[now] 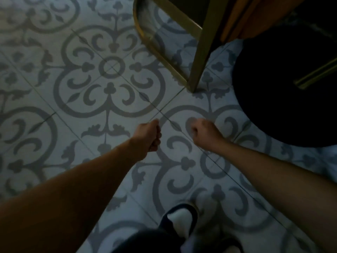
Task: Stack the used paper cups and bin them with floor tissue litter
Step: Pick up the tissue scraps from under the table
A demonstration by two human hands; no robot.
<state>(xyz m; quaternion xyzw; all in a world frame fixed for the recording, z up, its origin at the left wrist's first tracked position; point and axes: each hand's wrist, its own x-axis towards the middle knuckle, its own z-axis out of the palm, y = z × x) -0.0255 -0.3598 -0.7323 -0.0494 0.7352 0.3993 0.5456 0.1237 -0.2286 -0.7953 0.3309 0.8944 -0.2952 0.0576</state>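
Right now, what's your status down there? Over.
Left hand and right hand both fisted over the tiled floor, contents unseen. No cups or tissue in view. Chair leg and dark round base ahead.

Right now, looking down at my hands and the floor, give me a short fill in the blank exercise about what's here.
1. Both hands, the left hand and the right hand, are curled into loose ____.
2. The floor is covered in patterned ____.
3. The gold-coloured metal leg stands on the floor to the ____ of the round black base.
4. No paper ____ are visible in this view.

Missing words: fists; tiles; left; cups
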